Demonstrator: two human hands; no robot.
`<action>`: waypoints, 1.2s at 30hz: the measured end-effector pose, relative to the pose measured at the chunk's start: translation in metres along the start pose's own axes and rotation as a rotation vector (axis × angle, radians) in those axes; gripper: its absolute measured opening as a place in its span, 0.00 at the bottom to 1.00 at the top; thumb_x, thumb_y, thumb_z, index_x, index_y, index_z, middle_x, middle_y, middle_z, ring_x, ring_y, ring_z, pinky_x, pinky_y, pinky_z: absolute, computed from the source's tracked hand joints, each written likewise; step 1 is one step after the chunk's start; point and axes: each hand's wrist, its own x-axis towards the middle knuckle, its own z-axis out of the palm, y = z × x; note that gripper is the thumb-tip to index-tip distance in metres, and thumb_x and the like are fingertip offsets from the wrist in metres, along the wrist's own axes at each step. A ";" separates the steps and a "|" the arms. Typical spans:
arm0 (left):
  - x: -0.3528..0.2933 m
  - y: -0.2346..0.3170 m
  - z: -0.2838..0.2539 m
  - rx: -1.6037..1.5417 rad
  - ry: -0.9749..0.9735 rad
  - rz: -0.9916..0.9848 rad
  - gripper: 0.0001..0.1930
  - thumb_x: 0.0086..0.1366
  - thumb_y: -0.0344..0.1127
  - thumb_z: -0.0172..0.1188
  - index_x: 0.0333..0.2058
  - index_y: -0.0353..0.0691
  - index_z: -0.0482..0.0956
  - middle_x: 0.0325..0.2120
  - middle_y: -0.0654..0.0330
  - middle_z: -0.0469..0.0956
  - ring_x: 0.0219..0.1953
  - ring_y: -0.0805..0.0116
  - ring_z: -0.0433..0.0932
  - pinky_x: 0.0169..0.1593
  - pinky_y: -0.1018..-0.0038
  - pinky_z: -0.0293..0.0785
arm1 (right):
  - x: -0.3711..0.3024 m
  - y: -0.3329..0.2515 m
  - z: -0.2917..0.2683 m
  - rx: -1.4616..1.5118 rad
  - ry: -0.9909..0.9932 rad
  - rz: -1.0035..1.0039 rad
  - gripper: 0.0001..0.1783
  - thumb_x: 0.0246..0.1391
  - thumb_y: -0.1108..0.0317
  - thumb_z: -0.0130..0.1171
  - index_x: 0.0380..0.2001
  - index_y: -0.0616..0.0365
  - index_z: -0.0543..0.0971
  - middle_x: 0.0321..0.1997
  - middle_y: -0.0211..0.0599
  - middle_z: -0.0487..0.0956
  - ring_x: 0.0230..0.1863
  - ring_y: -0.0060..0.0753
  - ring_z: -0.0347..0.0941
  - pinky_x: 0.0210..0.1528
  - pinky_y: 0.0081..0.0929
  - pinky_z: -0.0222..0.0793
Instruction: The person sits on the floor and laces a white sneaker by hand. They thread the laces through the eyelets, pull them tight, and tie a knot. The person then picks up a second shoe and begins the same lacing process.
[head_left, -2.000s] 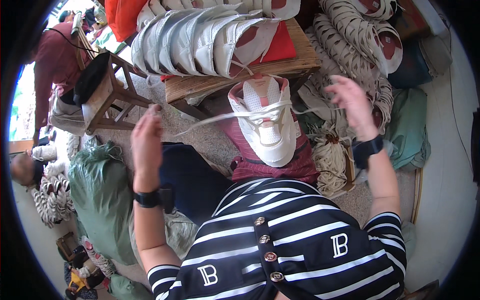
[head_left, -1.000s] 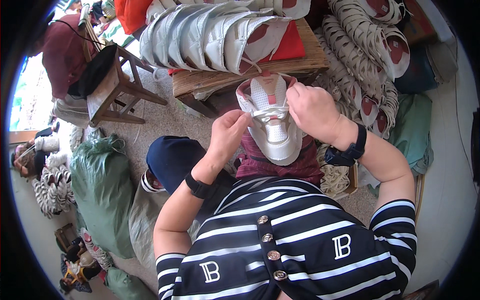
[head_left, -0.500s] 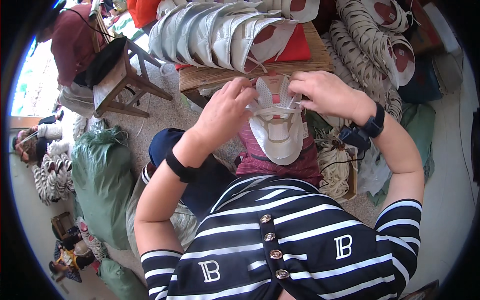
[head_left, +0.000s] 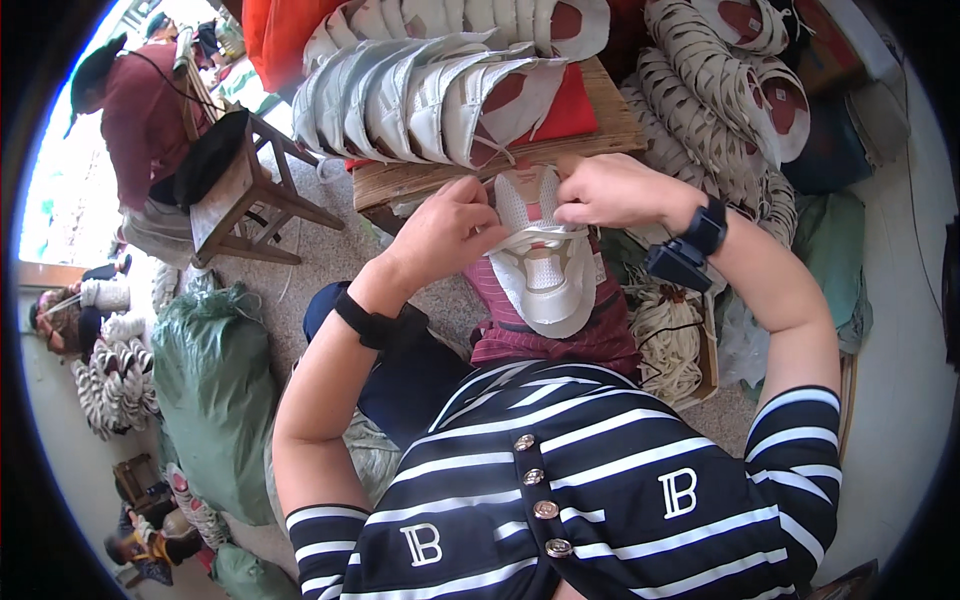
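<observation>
A white and beige shoe upper rests on my lap, its rounded toe pointing toward me. A white shoelace crosses its throat below the pale tongue. At the upper's left edge, my left hand is closed with bent fingers, the lace running to its thumb side. My right hand pinches the right eyelet edge near the top; any lace inside those fingers is hidden. The end of the upper away from me lies close to the wooden bench's front edge.
Rows of nested white shoe uppers lie on red cloth on the wooden bench. More uppers are stacked at right. Loose laces fill a box beside my lap. A green sack and a wooden chair stand left; a person sits beyond.
My right hand has moved in against the upper's right edge, and the lace loop seen at its fingers no longer shows. My left fingers have curled more. The whole view has shifted slightly.
</observation>
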 end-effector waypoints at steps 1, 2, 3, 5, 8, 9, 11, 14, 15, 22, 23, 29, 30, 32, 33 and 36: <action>-0.003 -0.001 0.003 -0.002 0.020 0.005 0.06 0.60 0.33 0.66 0.30 0.36 0.83 0.33 0.56 0.70 0.37 0.59 0.72 0.41 0.68 0.71 | 0.004 -0.003 -0.001 -0.014 -0.057 0.028 0.19 0.53 0.53 0.62 0.26 0.61 0.82 0.24 0.43 0.79 0.30 0.48 0.78 0.32 0.38 0.71; -0.005 -0.001 0.008 -0.006 0.045 0.012 0.07 0.60 0.33 0.65 0.30 0.35 0.83 0.33 0.56 0.70 0.37 0.61 0.72 0.41 0.70 0.70 | 0.005 0.000 0.004 0.113 -0.026 0.077 0.19 0.52 0.54 0.62 0.26 0.62 0.83 0.23 0.43 0.78 0.28 0.44 0.77 0.31 0.37 0.70; -0.007 -0.002 0.016 -0.100 0.102 -0.092 0.07 0.61 0.34 0.65 0.30 0.35 0.83 0.34 0.58 0.69 0.38 0.63 0.71 0.41 0.71 0.70 | 0.009 0.005 0.014 0.241 0.008 0.129 0.19 0.51 0.54 0.63 0.26 0.62 0.83 0.21 0.42 0.78 0.26 0.40 0.77 0.30 0.36 0.70; -0.011 0.003 0.036 -0.287 0.214 -0.311 0.08 0.62 0.34 0.64 0.30 0.35 0.83 0.34 0.61 0.69 0.40 0.68 0.69 0.42 0.74 0.68 | 0.009 0.006 0.026 0.392 0.089 0.262 0.16 0.49 0.57 0.65 0.27 0.62 0.84 0.21 0.40 0.78 0.26 0.27 0.73 0.32 0.30 0.69; -0.008 0.015 0.051 -0.451 0.399 -0.411 0.09 0.65 0.34 0.63 0.29 0.34 0.83 0.37 0.64 0.68 0.43 0.72 0.66 0.44 0.78 0.65 | 0.008 0.001 0.041 0.870 0.236 0.324 0.12 0.50 0.62 0.66 0.28 0.61 0.84 0.27 0.41 0.80 0.29 0.29 0.73 0.37 0.28 0.69; -0.006 0.022 0.052 -0.518 0.417 -0.475 0.10 0.67 0.35 0.62 0.30 0.34 0.83 0.39 0.66 0.68 0.46 0.73 0.65 0.47 0.78 0.64 | 0.006 -0.005 0.033 0.986 0.145 0.473 0.12 0.53 0.64 0.65 0.29 0.63 0.84 0.31 0.38 0.78 0.33 0.28 0.73 0.41 0.26 0.69; -0.006 0.049 0.041 -0.581 0.404 -0.458 0.09 0.65 0.35 0.64 0.30 0.34 0.84 0.39 0.62 0.70 0.47 0.69 0.67 0.49 0.76 0.66 | -0.002 -0.016 0.033 0.678 0.253 0.223 0.12 0.55 0.62 0.64 0.29 0.63 0.84 0.29 0.34 0.76 0.32 0.26 0.72 0.40 0.26 0.68; 0.000 0.086 -0.002 -0.748 0.366 -0.248 0.11 0.68 0.37 0.62 0.33 0.34 0.83 0.41 0.62 0.72 0.46 0.71 0.69 0.52 0.76 0.66 | -0.008 -0.031 0.033 0.649 0.395 -0.059 0.12 0.58 0.62 0.63 0.30 0.61 0.81 0.27 0.28 0.75 0.29 0.24 0.70 0.33 0.24 0.67; 0.002 0.092 -0.016 -0.905 0.359 -0.180 0.11 0.69 0.37 0.61 0.34 0.33 0.82 0.42 0.62 0.73 0.46 0.72 0.69 0.52 0.76 0.66 | -0.016 -0.044 0.015 0.802 0.265 0.049 0.12 0.58 0.62 0.63 0.30 0.61 0.81 0.28 0.27 0.75 0.28 0.24 0.70 0.32 0.24 0.66; -0.007 0.041 0.021 -1.132 0.480 -0.666 0.12 0.76 0.41 0.51 0.38 0.40 0.77 0.22 0.74 0.67 0.20 0.86 0.58 0.23 0.85 0.51 | -0.006 -0.034 0.035 -0.032 0.535 -0.148 0.05 0.55 0.73 0.58 0.34 0.56 0.73 0.32 0.44 0.74 0.33 0.53 0.76 0.35 0.44 0.74; -0.006 0.048 0.024 -1.109 0.469 -0.716 0.11 0.76 0.40 0.51 0.40 0.39 0.77 0.22 0.74 0.66 0.20 0.86 0.58 0.23 0.85 0.51 | -0.006 -0.033 0.040 -0.039 0.560 -0.158 0.05 0.54 0.74 0.58 0.34 0.57 0.72 0.33 0.44 0.74 0.34 0.53 0.76 0.35 0.44 0.74; -0.008 0.051 0.038 -0.985 0.224 -0.597 0.16 0.75 0.36 0.50 0.51 0.30 0.76 0.40 0.61 0.79 0.43 0.76 0.75 0.50 0.77 0.71 | -0.009 -0.040 0.034 -0.182 0.498 -0.044 0.08 0.50 0.77 0.57 0.34 0.59 0.71 0.34 0.44 0.73 0.35 0.52 0.76 0.36 0.43 0.75; -0.008 0.050 0.038 -0.994 0.195 -0.553 0.17 0.75 0.36 0.50 0.52 0.29 0.77 0.42 0.59 0.80 0.44 0.75 0.75 0.52 0.76 0.71 | -0.009 -0.041 0.033 -0.213 0.503 -0.044 0.08 0.50 0.78 0.57 0.34 0.59 0.71 0.34 0.44 0.73 0.36 0.52 0.76 0.36 0.43 0.75; -0.008 0.045 0.042 -1.010 0.196 -0.572 0.16 0.75 0.35 0.50 0.49 0.28 0.79 0.42 0.59 0.80 0.44 0.76 0.75 0.51 0.76 0.71 | -0.005 -0.043 0.034 -0.291 0.581 -0.073 0.06 0.49 0.77 0.58 0.32 0.58 0.72 0.34 0.44 0.73 0.35 0.51 0.76 0.35 0.43 0.75; -0.007 0.044 0.042 -1.028 0.189 -0.584 0.16 0.75 0.35 0.50 0.49 0.28 0.79 0.41 0.60 0.80 0.43 0.76 0.75 0.51 0.76 0.71 | -0.004 -0.044 0.036 -0.331 0.619 -0.087 0.06 0.49 0.77 0.58 0.31 0.58 0.72 0.34 0.44 0.73 0.35 0.50 0.77 0.35 0.42 0.75; -0.007 0.040 0.047 -1.010 0.201 -0.547 0.17 0.76 0.37 0.50 0.51 0.30 0.78 0.41 0.61 0.80 0.43 0.76 0.75 0.50 0.76 0.72 | -0.003 -0.040 0.040 -0.144 0.518 -0.023 0.06 0.49 0.74 0.60 0.30 0.59 0.74 0.31 0.44 0.74 0.34 0.50 0.76 0.36 0.42 0.74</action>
